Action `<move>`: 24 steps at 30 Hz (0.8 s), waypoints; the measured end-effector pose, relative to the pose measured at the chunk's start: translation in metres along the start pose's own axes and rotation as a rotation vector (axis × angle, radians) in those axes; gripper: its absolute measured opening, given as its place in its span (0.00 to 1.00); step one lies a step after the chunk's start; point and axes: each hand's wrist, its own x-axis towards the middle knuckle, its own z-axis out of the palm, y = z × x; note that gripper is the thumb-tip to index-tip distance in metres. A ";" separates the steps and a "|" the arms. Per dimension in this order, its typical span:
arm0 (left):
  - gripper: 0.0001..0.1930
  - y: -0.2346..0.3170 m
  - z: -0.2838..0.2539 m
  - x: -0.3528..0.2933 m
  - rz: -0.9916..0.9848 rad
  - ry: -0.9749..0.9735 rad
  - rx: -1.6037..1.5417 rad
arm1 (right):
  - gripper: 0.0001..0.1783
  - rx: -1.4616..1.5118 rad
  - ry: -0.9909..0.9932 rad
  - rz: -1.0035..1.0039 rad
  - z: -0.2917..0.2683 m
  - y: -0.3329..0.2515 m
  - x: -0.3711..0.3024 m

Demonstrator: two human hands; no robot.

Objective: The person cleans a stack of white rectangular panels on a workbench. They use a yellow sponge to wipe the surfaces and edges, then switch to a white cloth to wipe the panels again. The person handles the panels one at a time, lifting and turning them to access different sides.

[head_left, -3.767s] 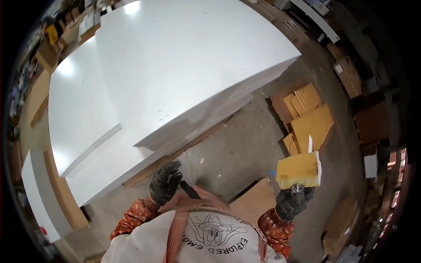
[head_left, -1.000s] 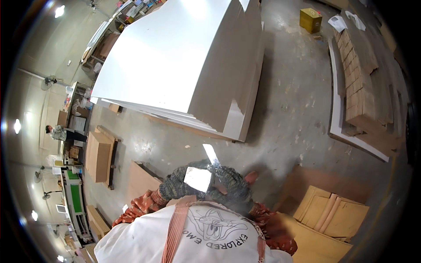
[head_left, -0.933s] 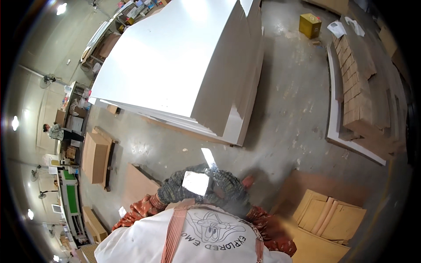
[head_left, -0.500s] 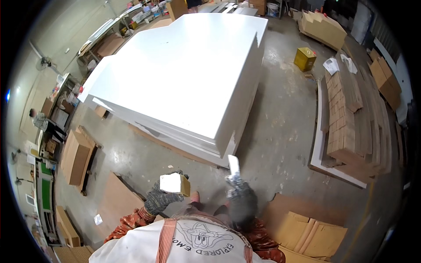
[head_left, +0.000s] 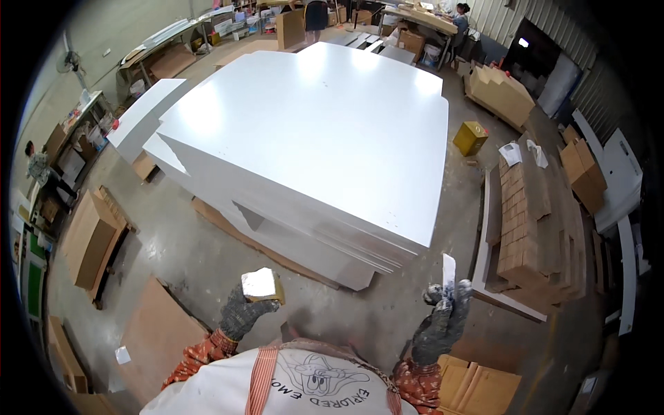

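My left hand (head_left: 241, 317), in a grey knitted glove, is closed round a small boxy block (head_left: 260, 284) with a white top and yellowish sides. Whether it is solid or a filled container I cannot tell. In my right hand (head_left: 440, 326), gloved and smeared with white, a flat white-bladed tool like a putty knife (head_left: 449, 268) points upward. Its handle is hidden by my fingers. Beyond both hands stands a large stack of glossy white panels (head_left: 318, 145), its near corner closest to the blade. Neither hand touches the stack.
Brown stacked boards (head_left: 529, 228) stand at the right, near a yellow tin (head_left: 470, 138). Another board pile (head_left: 86, 242) sits at the left. Flattened cardboard (head_left: 484, 387) lies by my right arm, a brown sheet (head_left: 155, 339) by my left. People work farther off.
My right hand has moved right and away from my body with the blade, its fingers now plainly visible. The view has shifted, showing more of the far room. The left hand still holds the block.
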 end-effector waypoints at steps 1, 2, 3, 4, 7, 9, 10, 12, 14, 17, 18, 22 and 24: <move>0.34 0.000 -0.011 -0.004 0.005 0.024 -0.006 | 0.26 0.060 0.025 0.027 0.013 -0.009 0.003; 0.32 -0.003 -0.023 -0.007 0.023 0.069 0.005 | 0.26 0.119 0.048 0.053 0.025 -0.019 0.006; 0.31 -0.008 -0.034 -0.008 0.011 0.105 -0.035 | 0.27 0.178 0.070 0.080 0.035 -0.025 0.008; 0.30 -0.013 -0.044 -0.010 -0.005 0.147 -0.076 | 0.26 0.288 -0.070 0.022 0.035 -0.022 0.011; 0.28 -0.020 -0.065 -0.017 0.032 0.227 -0.139 | 0.26 0.301 -0.095 0.014 0.057 -0.027 0.011; 0.26 -0.025 -0.079 -0.021 0.056 0.281 -0.190 | 0.25 0.258 -0.115 -0.030 0.079 -0.030 0.010; 0.26 -0.029 -0.084 -0.024 0.050 0.317 -0.233 | 0.25 0.232 -0.123 -0.052 0.088 -0.030 0.010; 0.25 -0.037 -0.093 -0.033 0.039 0.387 -0.258 | 0.21 0.306 -0.164 -0.017 0.101 -0.024 0.015; 0.25 -0.038 -0.105 -0.038 0.045 0.454 -0.212 | 0.18 0.323 -0.141 0.062 0.105 -0.022 0.021; 0.25 -0.068 -0.123 -0.040 0.097 0.561 -0.312 | 0.17 0.414 -0.106 0.165 0.093 -0.015 0.045; 0.26 -0.070 -0.126 -0.039 0.048 0.583 -0.316 | 0.17 0.405 -0.119 0.176 0.092 -0.016 0.053; 0.26 -0.073 -0.123 -0.029 0.086 0.650 -0.254 | 0.17 0.561 -0.203 0.287 0.098 -0.006 0.100; 0.28 -0.066 -0.116 -0.021 0.058 0.692 -0.252 | 0.17 0.572 -0.316 0.319 0.106 0.009 0.131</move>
